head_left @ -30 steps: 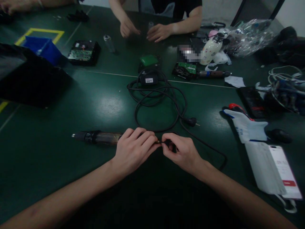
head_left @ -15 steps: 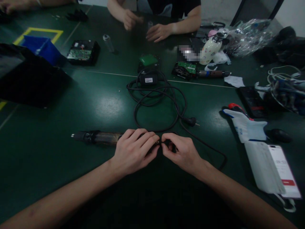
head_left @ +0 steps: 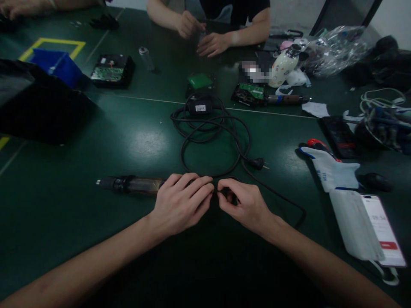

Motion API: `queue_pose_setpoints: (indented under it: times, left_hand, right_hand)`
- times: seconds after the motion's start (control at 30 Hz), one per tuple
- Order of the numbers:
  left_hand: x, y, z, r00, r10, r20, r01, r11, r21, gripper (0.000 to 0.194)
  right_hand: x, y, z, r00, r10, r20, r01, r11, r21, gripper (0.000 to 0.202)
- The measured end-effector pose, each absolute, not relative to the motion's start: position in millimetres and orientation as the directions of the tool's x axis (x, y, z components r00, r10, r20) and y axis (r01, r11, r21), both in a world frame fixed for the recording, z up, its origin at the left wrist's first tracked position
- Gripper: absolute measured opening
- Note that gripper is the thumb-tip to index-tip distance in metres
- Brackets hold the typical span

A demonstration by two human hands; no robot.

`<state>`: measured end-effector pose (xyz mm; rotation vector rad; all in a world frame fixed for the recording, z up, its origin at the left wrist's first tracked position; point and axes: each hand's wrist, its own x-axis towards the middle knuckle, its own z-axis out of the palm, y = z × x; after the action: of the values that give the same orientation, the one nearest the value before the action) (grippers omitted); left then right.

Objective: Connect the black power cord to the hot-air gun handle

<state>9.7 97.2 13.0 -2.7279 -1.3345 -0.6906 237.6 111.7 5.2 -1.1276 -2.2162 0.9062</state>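
A dark electric screwdriver (head_left: 138, 185) lies level on the green table, its metal tip pointing left. My left hand (head_left: 183, 201) is wrapped over its right end, which the fingers hide. Close to the right, my right hand (head_left: 245, 203) pinches the black cable near the tool's end; the exact contact is small and dark. Beyond both hands the black cable (head_left: 239, 149) lies in loose coils, with a labelled adapter box (head_left: 201, 107) at the back and a plug (head_left: 257, 163) at the right.
At the right lie a white glove (head_left: 337, 169), a face mask (head_left: 355, 224) and a phone (head_left: 383, 231). A black bag (head_left: 41, 107) and blue bin (head_left: 56, 66) stand left. Across the table are circuit-board units (head_left: 111, 70), another screwdriver (head_left: 287, 99) and a person's hands (head_left: 213, 42).
My left fingers have closed slightly over the tool's right end. The other person's hand across the table has moved right, towards the small clear object.
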Motion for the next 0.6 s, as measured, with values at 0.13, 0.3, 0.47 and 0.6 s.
queue_pose_setpoints:
  times: [0.13, 0.3, 0.47, 0.6]
  left_hand:
    - [9.2, 97.1, 13.3, 0.53, 0.753, 0.39, 0.766, -0.622, 0.161, 0.015]
    - [9.5, 96.5, 14.2, 0.535, 0.754, 0.381, 0.76, -0.627, 0.173, 0.02]
    - [9.3, 96.8, 13.3, 0.53, 0.756, 0.385, 0.768, -0.62, 0.161, 0.013]
    - [9.3, 96.9, 13.8, 0.538, 0.754, 0.377, 0.762, -0.626, 0.166, 0.019]
  right_hand:
    - [238.0, 111.3, 5.0, -0.542, 0.832, 0.119, 0.511, 0.439, -0.739, 0.013]
    - [238.4, 110.7, 3.7, -0.54, 0.835, 0.103, 0.517, 0.426, -0.742, 0.013]
    - [238.3, 110.4, 3.5, -0.539, 0.836, 0.105, 0.512, 0.424, -0.747, 0.013]
    - [237.8, 110.8, 4.5, -0.544, 0.832, 0.11, 0.511, 0.433, -0.743, 0.013]
